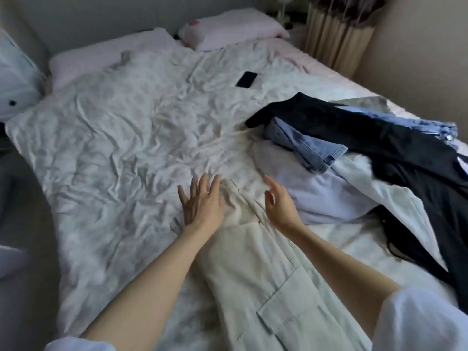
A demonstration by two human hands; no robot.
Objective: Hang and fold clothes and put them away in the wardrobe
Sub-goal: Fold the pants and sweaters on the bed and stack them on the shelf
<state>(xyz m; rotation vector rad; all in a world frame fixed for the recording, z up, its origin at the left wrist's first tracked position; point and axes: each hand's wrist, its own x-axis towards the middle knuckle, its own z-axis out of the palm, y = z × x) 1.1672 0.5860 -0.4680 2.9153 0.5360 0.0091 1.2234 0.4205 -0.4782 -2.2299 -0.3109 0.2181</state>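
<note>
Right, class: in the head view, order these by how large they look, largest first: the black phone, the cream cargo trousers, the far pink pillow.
1. Cream cargo trousers, though nearest the camera, which flatters them.
2. Far pink pillow.
3. Black phone.

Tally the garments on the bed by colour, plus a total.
Cream: 1, trousers laid flat between both hands
Black: 1, garment
Blue denim: 1, jeans
Lilac: 1, top
Pale white: 1, shirt
Total: 5, as far as the overlapping pile shows.
</note>
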